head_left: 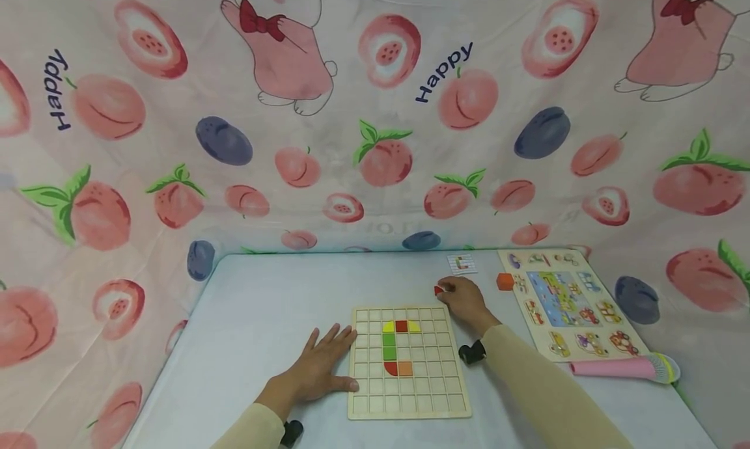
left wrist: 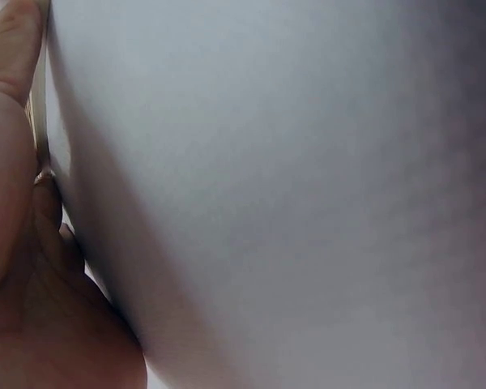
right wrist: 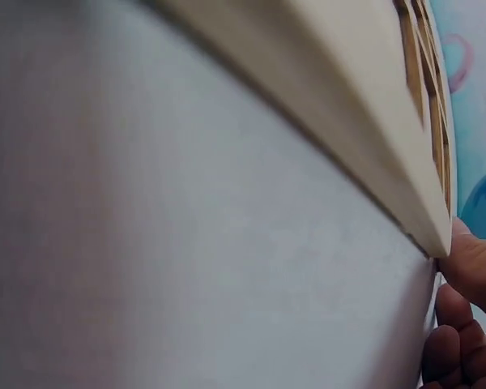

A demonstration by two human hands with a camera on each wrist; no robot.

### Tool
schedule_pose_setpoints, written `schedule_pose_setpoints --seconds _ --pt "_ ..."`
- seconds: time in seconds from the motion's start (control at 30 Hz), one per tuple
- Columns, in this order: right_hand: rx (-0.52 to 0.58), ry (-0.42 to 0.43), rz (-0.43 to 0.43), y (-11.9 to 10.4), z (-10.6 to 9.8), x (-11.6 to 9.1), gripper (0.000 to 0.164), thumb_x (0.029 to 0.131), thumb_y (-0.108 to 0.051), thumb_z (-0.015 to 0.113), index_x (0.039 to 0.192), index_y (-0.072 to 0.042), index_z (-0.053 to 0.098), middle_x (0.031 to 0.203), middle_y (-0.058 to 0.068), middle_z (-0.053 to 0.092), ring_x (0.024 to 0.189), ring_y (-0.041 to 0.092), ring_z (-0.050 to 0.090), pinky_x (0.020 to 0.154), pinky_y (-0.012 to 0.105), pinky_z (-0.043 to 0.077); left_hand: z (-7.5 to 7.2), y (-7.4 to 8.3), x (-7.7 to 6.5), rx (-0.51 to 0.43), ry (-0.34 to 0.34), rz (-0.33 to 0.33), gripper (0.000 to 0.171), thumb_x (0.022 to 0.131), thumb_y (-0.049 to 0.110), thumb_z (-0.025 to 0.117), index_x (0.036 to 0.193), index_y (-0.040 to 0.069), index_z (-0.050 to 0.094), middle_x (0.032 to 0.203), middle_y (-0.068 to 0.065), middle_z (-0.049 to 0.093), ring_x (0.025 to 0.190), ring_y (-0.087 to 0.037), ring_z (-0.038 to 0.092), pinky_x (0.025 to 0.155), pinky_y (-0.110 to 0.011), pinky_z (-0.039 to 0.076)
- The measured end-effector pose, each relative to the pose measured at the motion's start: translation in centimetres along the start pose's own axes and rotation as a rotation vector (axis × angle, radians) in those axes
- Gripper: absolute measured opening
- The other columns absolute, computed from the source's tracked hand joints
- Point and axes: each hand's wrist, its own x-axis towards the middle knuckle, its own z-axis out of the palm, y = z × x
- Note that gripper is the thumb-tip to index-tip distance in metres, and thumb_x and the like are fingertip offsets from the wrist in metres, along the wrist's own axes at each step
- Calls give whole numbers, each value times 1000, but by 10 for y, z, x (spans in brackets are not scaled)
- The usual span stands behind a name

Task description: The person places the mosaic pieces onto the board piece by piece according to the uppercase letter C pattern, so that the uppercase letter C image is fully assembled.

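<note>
A wooden grid board (head_left: 410,407) lies on the white table. In its squares sit a red square (head_left: 401,326) between two yellow pieces (head_left: 388,327), a green strip (head_left: 389,347) below, then a red rounded piece (head_left: 390,369) beside an orange square (head_left: 405,369). My left hand (head_left: 319,367) lies spread with straight fingers, fingertips and thumb at the board's left edge. Just beyond the board's far right corner, my right hand (head_left: 465,300) pinches a small red piece (head_left: 438,291), mostly covered by the fingers. In the right wrist view the thumb (right wrist: 474,263) shows near the board's corner.
A small pattern card (head_left: 463,263) lies at the back. Right of it stand an orange block (head_left: 504,282) and a picture puzzle board (head_left: 541,345). A pink toy microphone (head_left: 615,369) lies along that board's front edge. Fruit-printed cloth (head_left: 328,136) hangs behind the table.
</note>
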Motion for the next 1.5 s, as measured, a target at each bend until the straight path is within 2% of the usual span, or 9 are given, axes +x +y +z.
schedule_pose_setpoints --seconds 0.23,0.4,0.57,0.77,0.97,1.27,1.5 --pt "34 25 -24 6 1 -3 24 98 -11 73 119 -3 78 124 20 72 121 38 65 105 54 54 1 1 -1 -1 -7 1 112 82 75 72 169 21 28 176 1 24 166 -28 10 133 -59 -4" --pt "69 45 -52 4 -7 -7 28 99 -15 72 125 -6 76 128 19 70 113 34 65 98 52 55 0 2 -1 7 -3 3 111 82 74 72 169 20 28 176 1 24 166 -28 10 134 -59 -4" --pt "136 44 -13 2 -12 -14 32 101 -18 71 131 -11 74 130 14 70 112 29 60 98 46 51 -1 1 -1 5 0 2 111 82 73 73 169 20 28 176 0 24 166 -29 10 133 -59 -4" --pt "235 71 40 -4 -11 -30 32 101 -20 72 132 -14 73 123 10 71 111 28 57 99 43 51 1 -1 1 15 1 2 111 82 74 73 169 21 28 176 1 24 166 -28 10 133 -59 -4" --pt "280 117 51 -13 -5 -49 30 99 -21 77 129 -16 76 115 9 71 105 26 57 90 36 51 1 -2 2 9 3 6 111 83 73 73 169 20 28 176 0 24 166 -29 9 133 -60 -5" --pt "261 114 84 -23 2 -83 30 97 -20 78 127 -16 77 110 5 72 102 24 59 85 31 51 1 -1 2 16 9 14 109 84 71 74 168 18 29 176 -2 24 166 -29 10 133 -61 -3" --pt "232 95 55 -29 7 -108 26 94 -21 81 120 -20 80 103 0 73 96 19 59 82 30 52 0 1 1 9 12 19 107 85 68 75 168 17 30 176 -4 25 166 -31 11 133 -62 -3"
